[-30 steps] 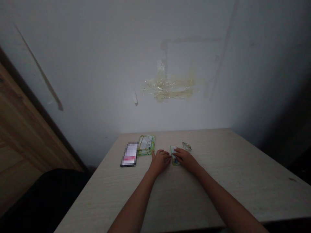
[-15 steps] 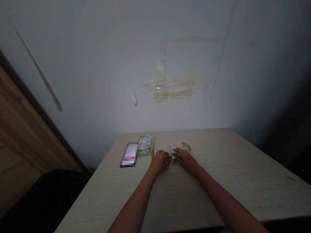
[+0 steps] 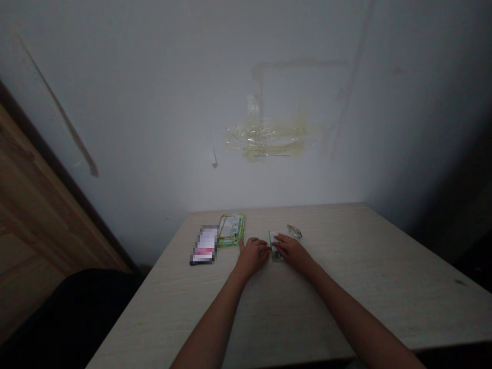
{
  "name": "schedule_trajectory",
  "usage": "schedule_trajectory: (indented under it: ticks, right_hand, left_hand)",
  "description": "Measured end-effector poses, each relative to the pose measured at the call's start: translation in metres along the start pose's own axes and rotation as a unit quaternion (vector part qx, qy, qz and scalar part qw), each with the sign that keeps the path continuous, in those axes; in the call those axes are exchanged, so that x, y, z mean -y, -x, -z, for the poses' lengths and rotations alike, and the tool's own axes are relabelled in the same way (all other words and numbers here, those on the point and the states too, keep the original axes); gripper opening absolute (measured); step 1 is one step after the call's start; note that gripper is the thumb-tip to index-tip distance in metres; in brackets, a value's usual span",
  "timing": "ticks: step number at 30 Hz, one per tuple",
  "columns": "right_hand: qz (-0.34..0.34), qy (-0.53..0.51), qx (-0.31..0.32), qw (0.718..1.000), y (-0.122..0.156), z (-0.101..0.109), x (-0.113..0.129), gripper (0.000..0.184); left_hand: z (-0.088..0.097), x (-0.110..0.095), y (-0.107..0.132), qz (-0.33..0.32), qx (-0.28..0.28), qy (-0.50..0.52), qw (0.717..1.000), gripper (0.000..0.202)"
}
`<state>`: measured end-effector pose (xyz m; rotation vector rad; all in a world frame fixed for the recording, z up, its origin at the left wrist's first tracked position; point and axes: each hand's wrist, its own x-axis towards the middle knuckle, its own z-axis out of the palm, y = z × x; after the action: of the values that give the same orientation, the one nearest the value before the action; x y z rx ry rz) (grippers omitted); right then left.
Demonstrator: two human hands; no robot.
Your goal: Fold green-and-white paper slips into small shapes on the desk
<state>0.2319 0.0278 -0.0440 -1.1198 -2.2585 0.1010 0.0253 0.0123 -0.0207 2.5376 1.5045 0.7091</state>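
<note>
A small green-and-white printed packet (image 3: 277,255) lies flat on the table between my hands. My right hand (image 3: 296,252) rests on its right side, fingers stretched across the top and covering part of it. Beside its left edge is my left hand (image 3: 252,256), palm down with slightly bent, spread fingers; the fingertips come close to that edge, and I cannot tell whether they touch. Several green-and-white packets (image 3: 231,227) lie overlapped just beyond my left hand. Past my right hand sits a small, folded-looking green-and-white piece (image 3: 294,231).
A phone (image 3: 205,246) with a blurred-out screen lies left of the overlapped packets. The pale wooden table (image 3: 346,297) meets a wall (image 3: 161,128) with peeling clear tape (image 3: 269,139). A black rounded object (image 3: 73,312) and wooden boards (image 3: 34,205) stand at the left.
</note>
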Motion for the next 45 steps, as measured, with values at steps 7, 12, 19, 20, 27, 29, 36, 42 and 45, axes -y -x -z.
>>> schedule_trajectory:
  ticks: [7,12,19,20,27,29,36,42,45]
  right_hand:
    - [-0.006,-0.001,-0.005,1.000,0.001,-0.002,-0.001,0.029]
    - [-0.006,-0.009,-0.002,1.000,0.001,-0.002,-0.003,0.030]
    - [-0.022,-0.018,-0.010,1.000,0.001,-0.006,-0.005,0.033]
    - [-0.023,-0.019,-0.010,1.000,0.001,-0.006,-0.005,0.033]
    - [-0.026,-0.029,0.003,0.999,-0.001,-0.005,-0.005,0.029]
    - [-0.027,-0.036,0.002,0.999,-0.001,-0.004,-0.005,0.029]
    - [-0.042,-0.061,0.023,0.997,-0.001,0.000,-0.006,0.029]
    - [-0.046,-0.072,0.046,0.995,-0.002,0.009,-0.005,0.032]
    - [-0.050,-0.084,0.042,0.994,-0.002,0.009,-0.004,0.034]
  left_hand:
    - [0.001,0.000,0.001,-0.001,0.005,-0.004,1.000,0.022]
    - [-0.001,0.001,0.000,-0.005,-0.006,0.007,1.000,0.019]
    - [0.002,-0.002,-0.001,-0.027,-0.017,-0.014,0.999,0.017]
    - [0.002,-0.002,-0.002,-0.030,-0.018,-0.018,0.999,0.016]
    - [-0.004,-0.001,-0.001,-0.047,-0.010,-0.024,0.999,0.019]
    - [-0.004,0.000,-0.001,-0.046,0.000,-0.021,0.999,0.019]
    - [-0.006,0.001,-0.008,-0.029,0.006,0.000,1.000,0.019]
    - [-0.006,0.000,-0.010,-0.003,-0.013,0.013,1.000,0.019]
    - [-0.006,-0.001,-0.011,-0.009,-0.016,0.008,1.000,0.016]
